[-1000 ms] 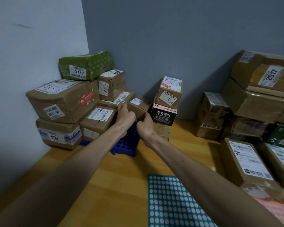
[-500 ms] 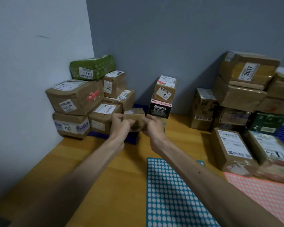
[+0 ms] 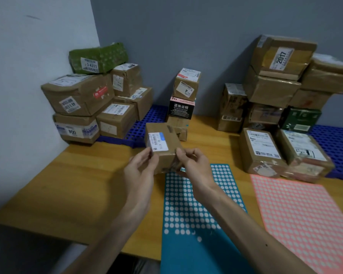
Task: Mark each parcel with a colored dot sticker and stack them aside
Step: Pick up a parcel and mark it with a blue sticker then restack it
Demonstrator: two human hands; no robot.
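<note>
Head view: small brown parcel (image 3: pixel 171 139) with white barcode label (image 3: pixel 157 141), clasped at its near end by curled fingers of left hand (image 3: pixel 141 173) and right hand (image 3: pixel 196 167), held above wooden table (image 3: pixel 77 184) at far edge of teal dot-sticker sheet (image 3: pixel 178 210), pink dot-sticker sheet (image 3: pixel 305 214) to the right.

Small brown cardboard parcel (image 3: pixel 172 142): matt kraft board, glossy clear tape over it, white paper label (image 3: pixel 157 142) smooth. Yellow wooden tabletop (image 3: pixel 83 184): smooth, satin, grain visible. Teal dot-sticker sheet (image 3: pixel 186 252) & pink dot-sticker sheet (image 3: pixel 305 224): paper, matt. Blue perforated plastic mat (image 3: pixel 149 117): moulded, semi-gloss. Green film-wrapped parcel (image 3: pixel 105 56): shiny, crinkled. Grey wall (image 3: pixel 186 36): matt paint.
</note>
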